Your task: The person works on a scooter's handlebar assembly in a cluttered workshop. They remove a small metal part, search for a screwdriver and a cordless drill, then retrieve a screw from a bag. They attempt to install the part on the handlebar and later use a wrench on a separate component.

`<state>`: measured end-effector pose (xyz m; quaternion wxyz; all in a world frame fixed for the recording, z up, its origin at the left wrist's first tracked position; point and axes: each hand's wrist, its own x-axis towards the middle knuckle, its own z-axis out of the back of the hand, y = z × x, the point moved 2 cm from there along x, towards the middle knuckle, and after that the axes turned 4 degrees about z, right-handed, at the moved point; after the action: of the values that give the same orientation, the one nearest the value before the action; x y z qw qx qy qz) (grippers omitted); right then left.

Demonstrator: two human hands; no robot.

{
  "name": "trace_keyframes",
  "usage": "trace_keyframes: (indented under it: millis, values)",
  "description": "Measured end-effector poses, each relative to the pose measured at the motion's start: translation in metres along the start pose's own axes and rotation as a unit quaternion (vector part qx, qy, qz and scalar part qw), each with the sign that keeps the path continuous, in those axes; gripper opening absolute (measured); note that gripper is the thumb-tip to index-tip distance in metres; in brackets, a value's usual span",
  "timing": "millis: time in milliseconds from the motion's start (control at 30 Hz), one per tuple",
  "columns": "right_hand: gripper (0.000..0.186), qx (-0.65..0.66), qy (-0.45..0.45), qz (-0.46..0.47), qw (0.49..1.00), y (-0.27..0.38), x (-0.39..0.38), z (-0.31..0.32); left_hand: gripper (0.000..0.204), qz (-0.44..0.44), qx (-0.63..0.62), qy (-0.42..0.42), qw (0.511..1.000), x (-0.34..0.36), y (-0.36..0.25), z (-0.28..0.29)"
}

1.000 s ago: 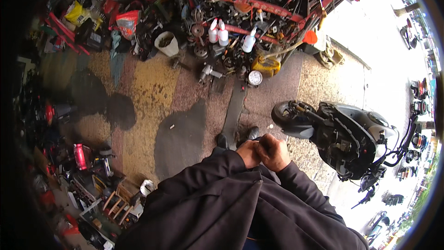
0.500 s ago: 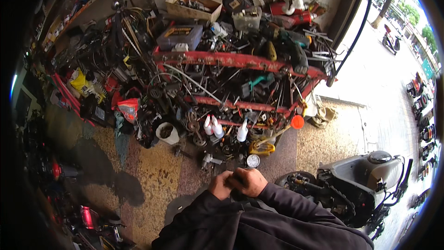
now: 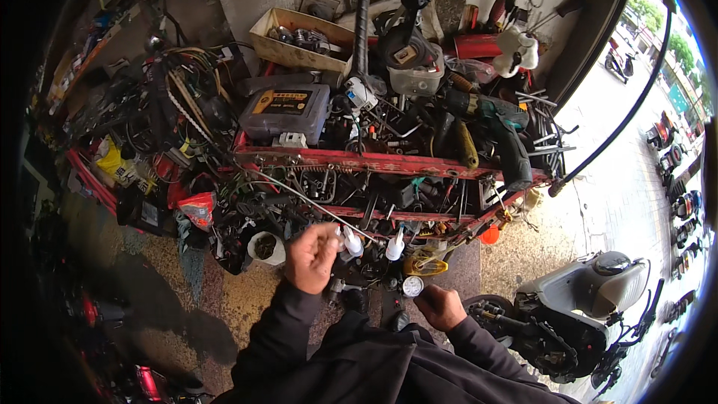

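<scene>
My left hand (image 3: pixel 313 256) is raised beside white spray bottles (image 3: pixel 396 249) at the rack's lower front. Its fingers are curled at the left-hand bottles; whatever they grip is hard to make out. Lower right, my right hand (image 3: pixel 442 307) is closed, its fingertips dark and whatever is in them unclear, just right of a round white-faced item (image 3: pixel 413 286). The red metal rack (image 3: pixel 419 167) before me is heaped with tools, a drill (image 3: pixel 512 150), a plastic case (image 3: pixel 284 114) and a long tray of metal parts (image 3: pixel 262 37). A yellow jug (image 3: pixel 426 265) lies below.
A scooter (image 3: pixel 598 292) stands close at my right. A white bucket (image 3: pixel 265 254), a red bag (image 3: pixel 196 209) and piled parts lie to the left. A black hose (image 3: pixel 621 116) hangs at the doorway; scooters (image 3: pixel 662 135) line the bright pavement outside.
My hands, together before, have separated: the left rose leftward toward the bottles, the right moved rightward. The view has tilted up to the rack and wall.
</scene>
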<state>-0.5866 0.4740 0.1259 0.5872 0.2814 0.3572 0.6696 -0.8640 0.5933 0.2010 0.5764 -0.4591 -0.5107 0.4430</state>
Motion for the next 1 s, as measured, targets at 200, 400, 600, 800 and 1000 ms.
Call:
trace_keyframes:
  millis: [200,400,600,800,1000]
  values:
    - [0.016,0.036,-0.062,0.001,0.997,0.014,0.040,0.004,0.022,-0.085,0.131,0.036,0.987,0.089,-0.045,0.016]
    - [0.016,0.026,-0.017,-0.017,0.999,-0.002,0.050,0.000,0.024,-0.175,0.245,0.063,0.952,0.150,-0.087,-0.003]
    - [0.019,0.024,0.002,0.039,0.999,-0.023,0.057,0.012,0.041,-0.196,0.512,0.092,0.831,0.233,-0.091,-0.038]
    - [0.018,0.059,0.013,0.017,0.998,-0.041,0.057,0.031,0.032,-0.190,0.702,0.108,0.678,0.277,-0.064,-0.065]
    - [0.019,0.085,-0.013,-0.025,0.996,-0.067,0.043,0.043,0.028,-0.219,0.580,-0.042,0.783,0.303,-0.097,-0.048]
